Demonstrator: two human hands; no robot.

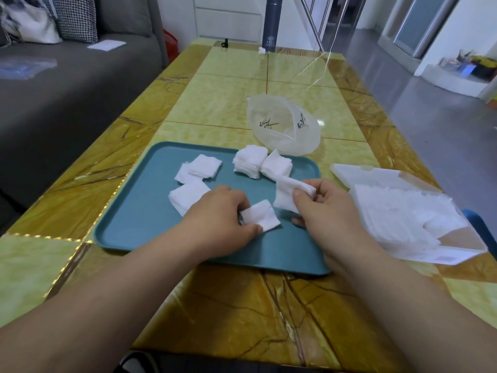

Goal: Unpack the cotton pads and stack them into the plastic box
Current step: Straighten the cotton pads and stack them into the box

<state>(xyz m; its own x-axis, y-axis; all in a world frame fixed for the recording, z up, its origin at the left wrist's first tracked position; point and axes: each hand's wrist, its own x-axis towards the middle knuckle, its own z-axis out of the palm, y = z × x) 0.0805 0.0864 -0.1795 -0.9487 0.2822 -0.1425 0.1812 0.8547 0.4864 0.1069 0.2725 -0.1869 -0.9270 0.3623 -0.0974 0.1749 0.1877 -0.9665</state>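
A teal tray [134,232] lies on the table with several white square cotton pads on it. My left hand [217,216] pinches a small stack of pads [262,218] just above the tray's middle. My right hand [325,211] pinches another pad [286,195] by its corner, close to the right of the first. A thick stack of pads [250,161] stands at the tray's far side, with loose pads [201,166] to its left. The open translucent plastic box [408,211] lies to the right of the tray, pads inside. The opened frosted bag [285,125] lies beyond the tray.
The table is glossy yellow-green and brown marble [242,305]. A tall dark cylinder [271,22] stands at its far end beside a small white scrap [261,50]. A grey sofa [67,84] runs along the left. Grey floor lies to the right.
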